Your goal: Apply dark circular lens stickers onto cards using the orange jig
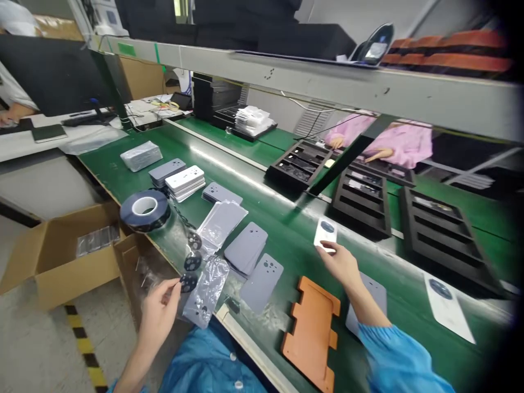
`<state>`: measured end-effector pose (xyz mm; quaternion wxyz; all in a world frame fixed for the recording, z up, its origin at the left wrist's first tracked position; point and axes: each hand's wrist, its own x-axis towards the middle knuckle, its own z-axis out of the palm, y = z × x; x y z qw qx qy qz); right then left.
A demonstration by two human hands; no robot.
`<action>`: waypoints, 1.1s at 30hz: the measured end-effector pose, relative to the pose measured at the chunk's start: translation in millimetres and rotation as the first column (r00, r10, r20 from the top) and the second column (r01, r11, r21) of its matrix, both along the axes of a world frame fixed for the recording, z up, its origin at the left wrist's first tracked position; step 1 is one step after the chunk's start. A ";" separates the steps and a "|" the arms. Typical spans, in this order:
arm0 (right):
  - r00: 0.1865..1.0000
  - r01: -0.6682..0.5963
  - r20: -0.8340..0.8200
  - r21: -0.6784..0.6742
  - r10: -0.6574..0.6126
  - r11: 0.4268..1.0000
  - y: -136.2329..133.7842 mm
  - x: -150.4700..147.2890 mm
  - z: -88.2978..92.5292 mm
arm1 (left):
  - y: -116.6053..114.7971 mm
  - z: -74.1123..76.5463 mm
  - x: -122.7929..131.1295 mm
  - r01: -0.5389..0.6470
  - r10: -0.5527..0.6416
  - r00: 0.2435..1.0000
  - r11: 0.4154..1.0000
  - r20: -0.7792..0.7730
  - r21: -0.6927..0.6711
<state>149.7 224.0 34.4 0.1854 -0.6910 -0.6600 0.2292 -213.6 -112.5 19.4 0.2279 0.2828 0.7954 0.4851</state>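
- While the left hand (161,305) pinches a black disc (188,283), the film (172,240) trails back to its roll (131,215) at the bench's (297,248) edge.
- Across the green, the right hand (340,263) pinches the near end of a white panel (325,237)!
- An orange tray (313,333) lies beside that arm.

Blue garment (204,363) with 2 round white buttons (233,356); blue sleeve (403,355) gathered at its cuff (373,328); bare fingers (176,295).
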 end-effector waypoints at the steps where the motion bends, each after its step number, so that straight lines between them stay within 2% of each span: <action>1: 0.998 -0.059 -0.025 0.056 0.061 0.997 -19.4 -12.5 1.7 | 3.2 6.6 3.2 0.003 -0.004 0.999 1.000 0.049 0.007; 2: 0.984 -0.153 -0.073 0.123 0.162 0.981 -42.0 -26.7 4.5 | 6.9 13.8 6.9 0.013 -0.015 0.996 1.000 0.093 0.020; 4: 0.903 -0.329 -0.217 0.204 0.370 0.922 -93.8 -59.2 12.6 | 13.9 27.4 15.4 0.034 -0.043 0.987 0.998 0.156 0.056; 7: 0.720 -0.538 -0.369 0.236 0.587 0.809 -169.8 -110.5 24.2 | 21.2 39.3 27.4 0.080 -0.102 0.971 0.991 0.216 0.108; 10: 0.587 -0.615 -0.488 0.250 0.646 0.748 -221.8 -152.3 26.0 | 24.3 39.3 35.2 0.143 -0.173 0.949 0.981 0.264 0.130; 12: 0.558 -0.617 -0.545 0.233 0.626 0.752 -241.0 -170.3 21.0 | 25.2 34.7 37.0 0.177 -0.214 0.931 0.973 0.294 0.149; 16: 0.587 -0.568 -0.602 0.170 0.541 0.805 -257.2 -185.4 6.3 | 25.8 21.2 32.0 0.234 -0.297 0.895 0.948 0.334 0.216; 21: 0.565 -0.576 -0.611 0.189 0.554 0.796 -261.3 -191.9 -6.4 | 26.4 9.9 18.6 0.276 -0.343 0.888 0.930 0.305 0.242; 27: 0.546 -0.530 -0.615 0.271 0.568 0.803 -259.9 -201.7 -13.6 | 27.4 8.9 8.3 0.305 -0.350 0.919 0.923 0.182 0.234; 33: 0.513 -0.481 -0.657 0.314 0.552 0.819 -260.4 -205.6 -10.7 | 24.2 9.8 2.3 0.347 -0.365 0.930 0.913 0.048 0.216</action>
